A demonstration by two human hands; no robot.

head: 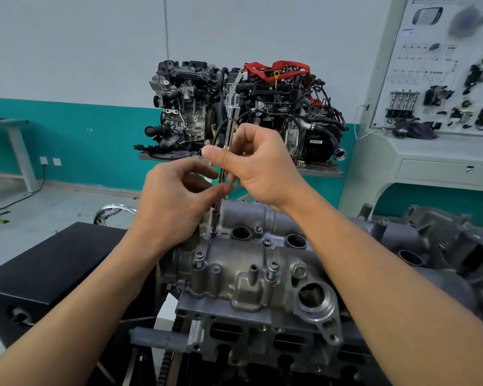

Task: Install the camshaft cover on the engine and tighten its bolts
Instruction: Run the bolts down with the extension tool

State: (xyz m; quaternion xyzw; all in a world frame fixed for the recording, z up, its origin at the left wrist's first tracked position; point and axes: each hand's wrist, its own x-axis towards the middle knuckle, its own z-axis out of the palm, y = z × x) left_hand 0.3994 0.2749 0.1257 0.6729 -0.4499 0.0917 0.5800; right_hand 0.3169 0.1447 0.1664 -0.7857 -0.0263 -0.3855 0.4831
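The camshaft cover (234,263) is cast metal, dull grey and grainy; the driver shaft (231,121) standing on the cover's far edge is polished, glossy steel; the black box (53,260) left of the cover looks matt and smooth.

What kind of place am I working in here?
Likely an automotive training workshop: two display engines by the wall, a board of mounted car parts, and the engine being assembled.
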